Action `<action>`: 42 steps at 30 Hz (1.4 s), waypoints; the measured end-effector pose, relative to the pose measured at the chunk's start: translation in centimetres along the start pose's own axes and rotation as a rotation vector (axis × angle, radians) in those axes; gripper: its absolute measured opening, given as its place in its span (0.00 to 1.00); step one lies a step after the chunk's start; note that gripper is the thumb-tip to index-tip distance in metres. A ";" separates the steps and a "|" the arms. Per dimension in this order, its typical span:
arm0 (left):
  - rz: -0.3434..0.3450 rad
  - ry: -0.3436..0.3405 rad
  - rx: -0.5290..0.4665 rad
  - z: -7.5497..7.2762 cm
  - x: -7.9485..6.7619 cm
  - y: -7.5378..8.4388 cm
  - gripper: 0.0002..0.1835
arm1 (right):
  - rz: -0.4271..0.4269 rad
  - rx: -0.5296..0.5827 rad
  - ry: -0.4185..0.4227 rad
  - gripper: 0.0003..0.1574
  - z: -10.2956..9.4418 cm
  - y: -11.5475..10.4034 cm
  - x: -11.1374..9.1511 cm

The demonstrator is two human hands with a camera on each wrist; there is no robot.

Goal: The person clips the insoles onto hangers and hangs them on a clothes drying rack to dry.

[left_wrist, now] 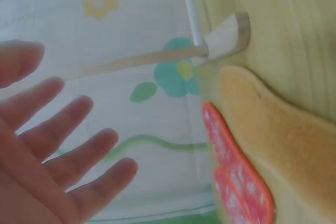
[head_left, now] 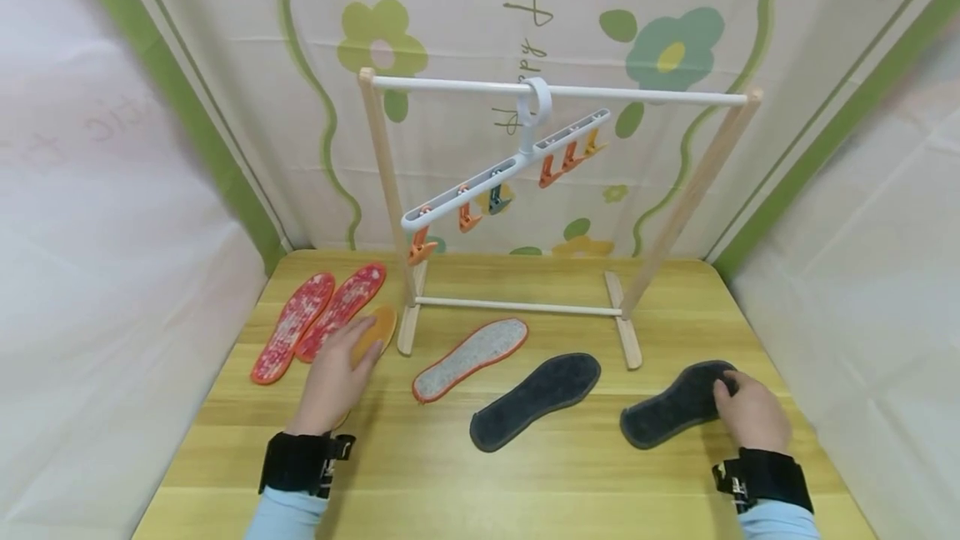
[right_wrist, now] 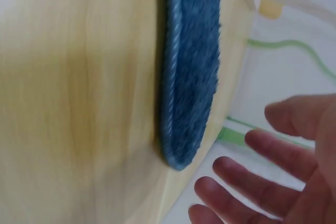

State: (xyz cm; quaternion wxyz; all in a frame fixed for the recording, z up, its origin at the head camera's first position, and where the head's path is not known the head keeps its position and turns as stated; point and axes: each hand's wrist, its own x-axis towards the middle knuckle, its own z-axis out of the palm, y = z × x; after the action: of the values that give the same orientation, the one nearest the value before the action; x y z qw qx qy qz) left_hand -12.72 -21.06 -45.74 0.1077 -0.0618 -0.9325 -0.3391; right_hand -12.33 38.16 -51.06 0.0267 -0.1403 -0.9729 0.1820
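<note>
My left hand point(head_left: 335, 377) hovers over a tan-yellow insole point(head_left: 378, 329), hiding much of it. In the left wrist view its fingers point(left_wrist: 100, 145) are spread, apart from the insole. Two red-and-white insoles point(head_left: 294, 327) lie to the left of that hand. At the right, my right hand point(head_left: 753, 417) is at the end of a dark fuzzy insole point(head_left: 667, 411). The right wrist view has its fingers point(right_wrist: 252, 182) loosely bent with nothing between them. A second dark insole point(head_left: 532, 402) and a grey insole with a red edge point(head_left: 472, 359) lie between the hands.
Behind the insoles stands a wooden rack point(head_left: 690, 190) with a white top bar point(head_left: 637, 94). A white clip hanger point(head_left: 525, 161) hangs from it at a slant, carrying several orange, yellow and dark green clips. Printed cloth walls point(head_left: 465, 32) surround the wooden table point(head_left: 555, 490).
</note>
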 end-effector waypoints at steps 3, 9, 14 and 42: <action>-0.006 0.022 -0.061 0.0 -0.3 0.3 0.24 | 0.109 -0.002 -0.043 0.26 -0.2 0.5 0.3; 0.009 0.058 -0.173 0.1 -0.5 1.6 0.23 | 0.233 -0.015 -0.155 0.32 -0.1 1.1 0.8; 0.057 0.097 -0.245 0.0 -0.5 3.0 0.22 | 0.269 -0.040 -0.203 0.42 0.5 1.3 1.3; 0.220 0.203 -0.431 -3.0 4.7 9.8 0.26 | 0.236 0.230 -0.166 0.71 1.8 -1.6 3.8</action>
State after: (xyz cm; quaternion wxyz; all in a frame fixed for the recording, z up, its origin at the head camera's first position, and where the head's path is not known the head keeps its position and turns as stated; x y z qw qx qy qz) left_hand -15.00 -15.35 -36.32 0.2215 -0.1501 -0.8106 -0.5208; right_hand -16.61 37.16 -52.11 -0.0593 -0.2340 -0.9214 0.3047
